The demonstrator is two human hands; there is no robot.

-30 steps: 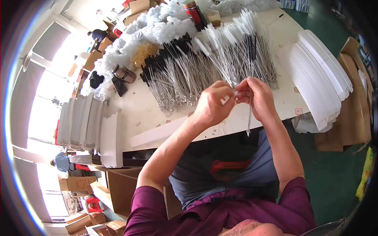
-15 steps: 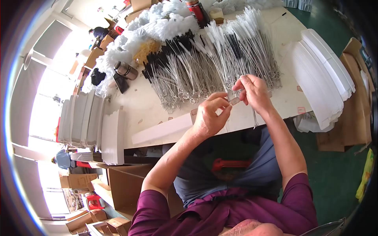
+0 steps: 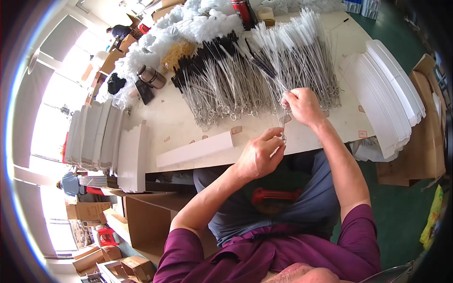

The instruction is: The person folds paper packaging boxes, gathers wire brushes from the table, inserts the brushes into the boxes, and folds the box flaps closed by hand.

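Observation:
My right hand (image 3: 304, 107) is closed around the wire stems of a few slim tube brushes, one with a black bristle head (image 3: 263, 67) that leans to the upper left. Lower down, my left hand (image 3: 258, 154) pinches the looped ends of the same stems near the table's front edge. The stems run between both hands; how many there are I cannot tell. Just beyond lies a thick row of white-bristled tube brushes (image 3: 309, 56), loops towards me. To its left is a row of black-bristled brushes (image 3: 226, 82).
A long white box (image 3: 196, 149) lies at the front left of the table (image 3: 351, 35). Flat white cartons stand stacked on the left (image 3: 92, 137) and the right (image 3: 384, 89). A steel flask (image 3: 151, 76), a red flask (image 3: 243, 13) and white plastic bags (image 3: 188, 28) sit further back.
My left hand has moved down towards me and now holds the loop ends. The black-headed brush has tipped to the left. A small clear piece between my fingers no longer shows.

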